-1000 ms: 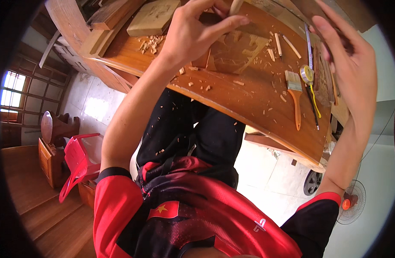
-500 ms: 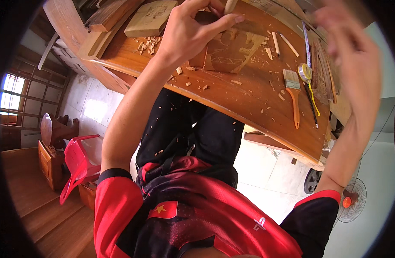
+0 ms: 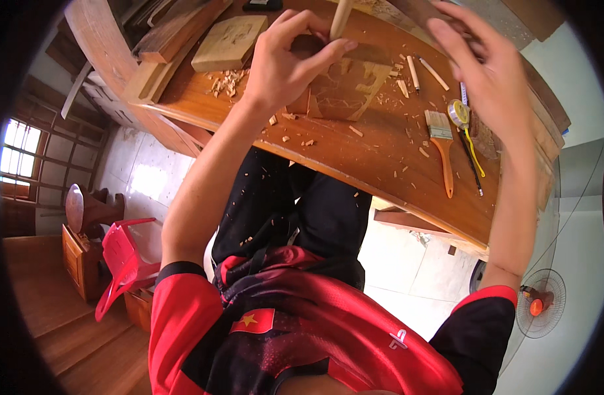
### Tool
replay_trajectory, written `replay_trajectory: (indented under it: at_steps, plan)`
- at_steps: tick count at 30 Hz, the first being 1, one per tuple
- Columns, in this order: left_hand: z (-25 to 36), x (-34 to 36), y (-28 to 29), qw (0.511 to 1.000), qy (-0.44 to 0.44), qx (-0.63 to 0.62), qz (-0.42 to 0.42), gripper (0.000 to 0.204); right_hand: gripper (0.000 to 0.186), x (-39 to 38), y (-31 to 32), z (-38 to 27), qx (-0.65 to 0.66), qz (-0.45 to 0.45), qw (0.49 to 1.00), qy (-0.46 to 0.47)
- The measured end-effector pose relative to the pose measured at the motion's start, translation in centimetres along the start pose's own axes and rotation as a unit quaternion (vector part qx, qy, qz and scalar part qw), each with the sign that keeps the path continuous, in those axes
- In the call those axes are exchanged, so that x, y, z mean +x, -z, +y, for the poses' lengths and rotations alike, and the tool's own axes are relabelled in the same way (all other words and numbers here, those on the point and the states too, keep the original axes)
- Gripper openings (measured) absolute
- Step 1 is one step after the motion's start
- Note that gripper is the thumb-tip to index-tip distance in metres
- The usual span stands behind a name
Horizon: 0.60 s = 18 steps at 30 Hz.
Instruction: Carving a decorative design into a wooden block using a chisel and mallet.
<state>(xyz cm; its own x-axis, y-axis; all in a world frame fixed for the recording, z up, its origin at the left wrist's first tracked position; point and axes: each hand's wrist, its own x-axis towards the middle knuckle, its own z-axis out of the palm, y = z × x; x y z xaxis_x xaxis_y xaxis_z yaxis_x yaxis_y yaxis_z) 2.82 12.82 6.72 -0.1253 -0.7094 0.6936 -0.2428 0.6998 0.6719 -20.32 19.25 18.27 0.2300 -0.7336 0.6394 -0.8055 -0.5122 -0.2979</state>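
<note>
Between the thumb and fingers of my left hand (image 3: 276,69) stands a chisel with a pale round wooden handle (image 3: 341,18); its blade is hidden. Below it lies a carved brown wooden block (image 3: 345,89) with a drawn pattern and cut recesses, partly covered by my hand. Up at the right, my right hand (image 3: 483,66) is closed around a dark brown wooden bar (image 3: 420,14), slightly blurred, whose end points toward the chisel handle without touching it.
Right of the block lie two slim pale-handled tools (image 3: 414,74), a flat brush (image 3: 440,138), a yellow tape measure (image 3: 458,113) and a black pencil (image 3: 474,172). Wood shavings (image 3: 228,83) and a square carved board (image 3: 229,43) lie left. Planks (image 3: 180,33) border the table.
My right hand has come down and inward, bringing the wooden bar into view near the chisel. My left hand stays at the block; the whole view has shifted slightly.
</note>
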Motion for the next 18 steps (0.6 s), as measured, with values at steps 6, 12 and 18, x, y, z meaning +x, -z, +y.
replay_trajectory:
  at_steps: [6, 12, 18]
  plan:
    - [-0.4, 0.4, 0.0, 0.989, -0.128, 0.063, 0.043, 0.024, 0.054, 0.6, -7.9, 5.8, 0.240, -0.175, 0.954, -0.033]
    - [-1.2, 0.1, 0.0, 0.964, -0.230, 0.115, 0.071, 0.020, 0.052, 2.1, -7.2, 5.3, 0.286, -0.281, 0.912, -0.086]
    - [-2.4, -0.3, -0.3, 0.934, -0.336, 0.088, 0.089, 0.015, 0.048, 3.2, -7.2, 5.5, 0.252, -0.311, 0.913, -0.084]
